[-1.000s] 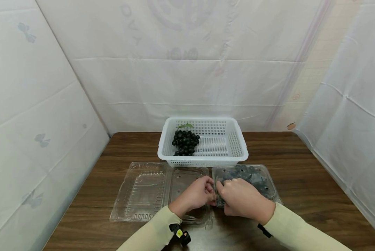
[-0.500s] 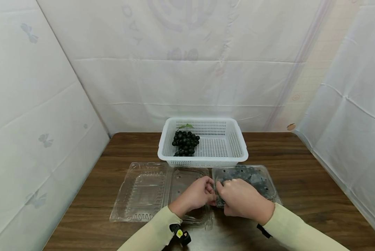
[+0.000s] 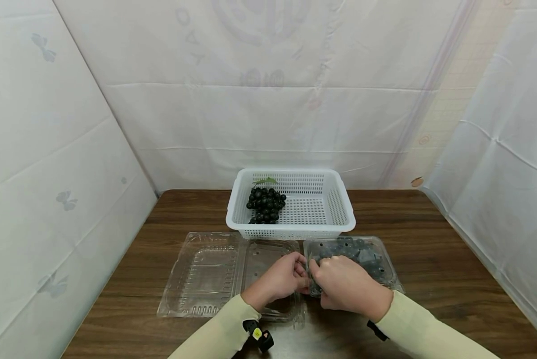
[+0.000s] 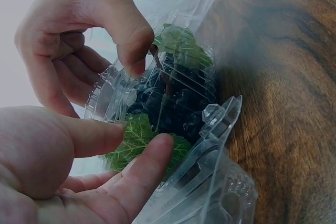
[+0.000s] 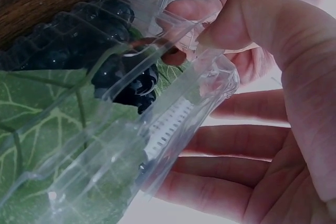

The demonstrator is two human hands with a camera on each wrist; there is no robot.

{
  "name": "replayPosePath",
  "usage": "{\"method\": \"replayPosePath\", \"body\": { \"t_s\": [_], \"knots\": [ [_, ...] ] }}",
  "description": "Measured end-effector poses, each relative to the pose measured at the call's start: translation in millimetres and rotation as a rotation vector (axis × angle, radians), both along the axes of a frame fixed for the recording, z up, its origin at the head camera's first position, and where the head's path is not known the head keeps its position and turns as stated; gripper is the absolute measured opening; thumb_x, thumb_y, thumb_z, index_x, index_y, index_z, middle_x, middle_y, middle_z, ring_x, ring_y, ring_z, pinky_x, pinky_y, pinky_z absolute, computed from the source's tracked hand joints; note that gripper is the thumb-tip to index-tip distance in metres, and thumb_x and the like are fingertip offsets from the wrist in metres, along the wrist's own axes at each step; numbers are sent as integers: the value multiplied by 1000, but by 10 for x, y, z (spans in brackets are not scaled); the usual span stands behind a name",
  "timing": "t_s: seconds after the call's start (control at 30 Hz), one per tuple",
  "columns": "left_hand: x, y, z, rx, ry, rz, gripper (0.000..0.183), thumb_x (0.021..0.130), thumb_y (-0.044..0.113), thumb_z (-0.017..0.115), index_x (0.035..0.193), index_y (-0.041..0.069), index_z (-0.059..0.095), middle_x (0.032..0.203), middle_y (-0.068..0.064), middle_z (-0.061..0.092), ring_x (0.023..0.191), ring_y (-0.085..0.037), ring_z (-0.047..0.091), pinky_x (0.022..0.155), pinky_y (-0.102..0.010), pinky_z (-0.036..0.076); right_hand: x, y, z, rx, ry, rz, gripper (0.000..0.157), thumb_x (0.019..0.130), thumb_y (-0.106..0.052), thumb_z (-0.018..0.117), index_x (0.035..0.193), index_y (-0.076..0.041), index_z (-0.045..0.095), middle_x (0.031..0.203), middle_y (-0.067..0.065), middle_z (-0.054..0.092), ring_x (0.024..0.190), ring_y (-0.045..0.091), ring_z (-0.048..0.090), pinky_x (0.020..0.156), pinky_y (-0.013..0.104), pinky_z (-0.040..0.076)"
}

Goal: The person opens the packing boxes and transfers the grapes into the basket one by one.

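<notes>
A clear plastic clamshell box [image 3: 376, 249] with dark grapes [image 4: 173, 106] and green leaves [image 5: 44, 129] inside sits on the table, right of centre, its lid lying over the fruit. At its left end my left hand [image 3: 286, 276] holds the plastic edge between thumb and forefinger, beside a leaf and a brown stem [image 4: 161, 69]. My right hand [image 3: 349, 284] pinches the lid's edge at the same corner with its thumb, the other fingers spread along the lid. Left of it an unfolded clear clamshell [image 3: 214, 271] lies flat, partly under my left forearm.
Behind the boxes stands a white perforated basket [image 3: 313, 230] with a bunch of dark grapes [image 3: 265, 203] and a leaf [image 3: 266, 180] in its left half. White sheets [image 3: 268, 114] hang behind and on both sides of the brown wooden table [image 3: 129, 299].
</notes>
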State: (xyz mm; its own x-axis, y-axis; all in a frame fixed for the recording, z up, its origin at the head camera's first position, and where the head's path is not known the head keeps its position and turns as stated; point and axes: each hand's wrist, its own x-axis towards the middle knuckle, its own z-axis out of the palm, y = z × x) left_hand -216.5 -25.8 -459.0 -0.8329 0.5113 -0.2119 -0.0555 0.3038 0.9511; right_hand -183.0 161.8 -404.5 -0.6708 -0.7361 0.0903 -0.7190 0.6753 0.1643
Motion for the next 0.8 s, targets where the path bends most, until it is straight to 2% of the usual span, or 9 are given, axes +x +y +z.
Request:
{"method": "replayPosePath", "body": {
  "t_s": [0.3,0.8],
  "knots": [
    [4,0,23,32,-21,12,37,95,-3,68,128,-1,53,94,-13,66,77,-26,71,77,-44,64,0,-3,7,6,-12,-9,46,70,-11,70,115,-1,70,54,-8,38,45,3,28,46,23,18],
    [-13,5,2,37,-13,10,37,94,-5,69,127,-1,53,94,-15,65,79,-31,71,77,-47,63,-3,-18,29,12,-18,-9,44,70,-10,70,113,-2,71,54,-7,41,45,4,29,46,24,18]
  ]
}}
